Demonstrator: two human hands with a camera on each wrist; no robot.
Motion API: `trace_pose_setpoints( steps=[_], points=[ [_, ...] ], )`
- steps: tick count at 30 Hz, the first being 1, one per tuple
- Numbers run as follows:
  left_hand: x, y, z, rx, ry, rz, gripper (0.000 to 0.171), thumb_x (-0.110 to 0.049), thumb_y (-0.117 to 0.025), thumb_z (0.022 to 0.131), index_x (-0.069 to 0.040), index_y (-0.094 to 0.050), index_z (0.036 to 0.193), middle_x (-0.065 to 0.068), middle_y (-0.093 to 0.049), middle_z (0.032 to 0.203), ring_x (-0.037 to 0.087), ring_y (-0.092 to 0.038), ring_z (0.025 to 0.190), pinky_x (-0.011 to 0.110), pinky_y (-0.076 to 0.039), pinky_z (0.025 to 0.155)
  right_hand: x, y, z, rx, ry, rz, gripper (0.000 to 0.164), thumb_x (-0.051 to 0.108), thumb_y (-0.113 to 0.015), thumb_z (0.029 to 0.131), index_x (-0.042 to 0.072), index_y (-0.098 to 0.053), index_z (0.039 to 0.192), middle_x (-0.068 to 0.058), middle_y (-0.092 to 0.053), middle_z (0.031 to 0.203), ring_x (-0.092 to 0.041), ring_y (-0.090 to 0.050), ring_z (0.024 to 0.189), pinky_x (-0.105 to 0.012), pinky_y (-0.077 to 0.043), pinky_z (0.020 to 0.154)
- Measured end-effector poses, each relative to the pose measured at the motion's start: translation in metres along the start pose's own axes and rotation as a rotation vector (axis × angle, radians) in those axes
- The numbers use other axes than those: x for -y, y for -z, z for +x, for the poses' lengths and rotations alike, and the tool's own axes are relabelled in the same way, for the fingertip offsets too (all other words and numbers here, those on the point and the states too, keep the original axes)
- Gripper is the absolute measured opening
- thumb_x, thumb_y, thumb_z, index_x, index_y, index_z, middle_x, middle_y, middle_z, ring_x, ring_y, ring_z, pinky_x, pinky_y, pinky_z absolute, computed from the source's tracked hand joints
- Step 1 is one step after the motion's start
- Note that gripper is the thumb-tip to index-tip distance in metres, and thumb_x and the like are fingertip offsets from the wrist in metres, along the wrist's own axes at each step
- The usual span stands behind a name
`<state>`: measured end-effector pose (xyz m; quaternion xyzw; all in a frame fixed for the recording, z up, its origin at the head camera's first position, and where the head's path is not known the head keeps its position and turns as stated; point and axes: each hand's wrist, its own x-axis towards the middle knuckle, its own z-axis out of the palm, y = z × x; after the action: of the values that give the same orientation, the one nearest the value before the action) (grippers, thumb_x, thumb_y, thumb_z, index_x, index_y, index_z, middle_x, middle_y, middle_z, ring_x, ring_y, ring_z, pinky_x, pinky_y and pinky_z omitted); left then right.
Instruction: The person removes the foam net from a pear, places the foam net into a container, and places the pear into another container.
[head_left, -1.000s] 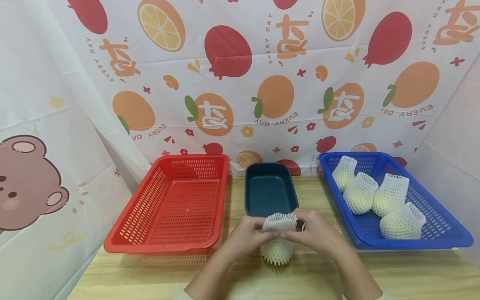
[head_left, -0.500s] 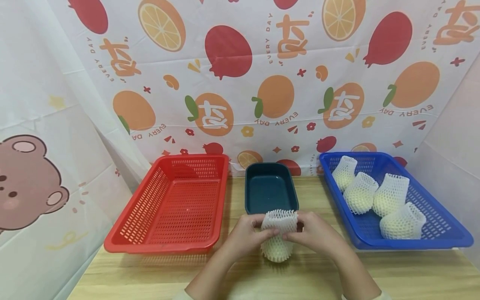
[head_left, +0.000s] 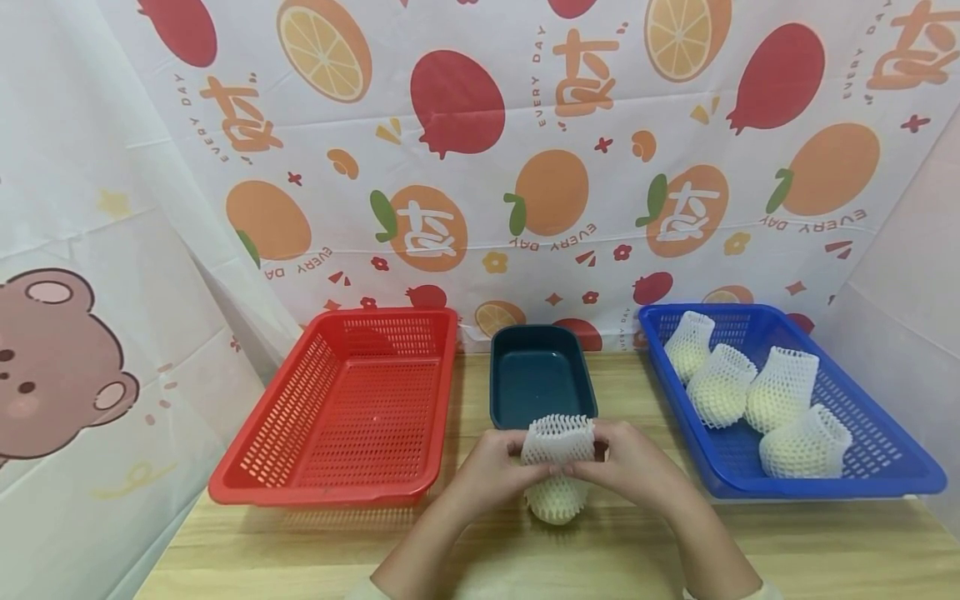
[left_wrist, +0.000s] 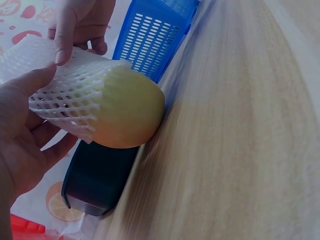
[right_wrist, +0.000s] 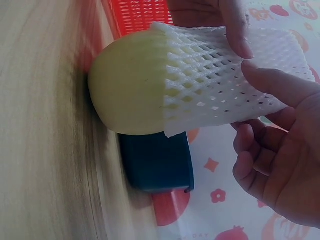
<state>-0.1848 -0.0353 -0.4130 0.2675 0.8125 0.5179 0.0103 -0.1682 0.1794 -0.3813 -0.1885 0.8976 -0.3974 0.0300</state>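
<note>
- Two hands work at the lower centre of the head frame: the left hand and the right hand each pinch one side of a white foam net.
- Pale yellow fruit sits in the net's lower end, just below the dark green tray in the head frame; its rounded bottom is bare in both wrist views.
- One likely trouble is a drop: with the mesh covering only part of the smooth skin, the fruit could slide out and roll over the wooden table.
- Uneven pulling by the two hands could twist the net, or tear its thin strands.
- Too hard a squeeze low on the mesh might bruise the fruit; whether it rests on the table, I cannot tell.
- Both forearms rise from the bottom edge and lean inward, thumbs almost meeting on the net's near face.
- In the right wrist view, the right hand's other fingers curl loosely below the net.
- Red basket lies left of centre; the blue basket, at right, holds four netted fruits.
</note>
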Motion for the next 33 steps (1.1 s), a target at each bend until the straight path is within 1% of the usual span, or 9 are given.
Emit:
trace_pose_setpoints(
  steps=[5, 12, 20, 29, 33],
  points=[
    [-0.0007, -0.0007, 0.0003, -0.037, -0.016, -0.008, 0.024, -0.03, -0.077, 0.077, -0.016, -0.074, 0.096, -0.003, -0.073, 0.091, 0.004, -0.065, 0.082, 0.021, -0.053, 0.072, 0.0003, 0.0, -0.0001, -0.004, -0.008, -0.009, 0.034, 0.042, -0.077, 0.074, 0.02, -0.067, 0.098, 0.008, -0.064, 0.085, -0.012, -0.056, 0.074, -0.024, -0.049, 0.061],
    [-0.0036, 0.0005, -0.0001, -0.071, -0.014, -0.05, 0.027, -0.029, -0.078, 0.076, -0.014, -0.074, 0.098, -0.001, -0.073, 0.095, 0.006, -0.066, 0.087, 0.022, -0.053, 0.075, 0.0001, -0.001, 0.0007, 0.01, -0.017, 0.008, 0.036, 0.039, -0.079, 0.072, 0.018, -0.066, 0.099, 0.007, -0.065, 0.087, -0.014, -0.057, 0.079, -0.024, -0.049, 0.066],
    [-0.0058, 0.0008, -0.0003, -0.101, -0.015, -0.082, 0.026, -0.031, -0.077, 0.077, -0.013, -0.074, 0.096, 0.0, -0.073, 0.095, 0.008, -0.066, 0.087, 0.023, -0.054, 0.074, -0.0005, -0.0014, 0.0011, 0.005, -0.014, 0.007, 0.036, 0.041, -0.078, 0.073, 0.019, -0.066, 0.099, 0.007, -0.065, 0.087, -0.012, -0.057, 0.078, -0.024, -0.049, 0.066],
    [-0.0065, 0.0011, -0.0001, -0.121, -0.025, -0.097, 0.026, -0.03, -0.076, 0.078, -0.013, -0.074, 0.097, 0.0, -0.073, 0.095, 0.007, -0.066, 0.087, 0.023, -0.054, 0.073, 0.0012, -0.0013, 0.0007, -0.023, 0.004, -0.005, 0.031, 0.039, -0.077, 0.075, 0.022, -0.066, 0.098, 0.01, -0.063, 0.083, -0.011, -0.056, 0.075, -0.024, -0.049, 0.063],
    [-0.007, 0.0008, -0.0003, -0.119, -0.019, -0.125, 0.026, -0.03, -0.076, 0.078, -0.013, -0.073, 0.097, 0.001, -0.073, 0.095, 0.008, -0.067, 0.086, 0.024, -0.055, 0.072, 0.0015, -0.0024, 0.0005, -0.041, 0.011, -0.007, 0.028, 0.04, -0.076, 0.076, 0.024, -0.066, 0.097, 0.011, -0.064, 0.082, -0.01, -0.057, 0.073, -0.024, -0.049, 0.061]
  ],
)
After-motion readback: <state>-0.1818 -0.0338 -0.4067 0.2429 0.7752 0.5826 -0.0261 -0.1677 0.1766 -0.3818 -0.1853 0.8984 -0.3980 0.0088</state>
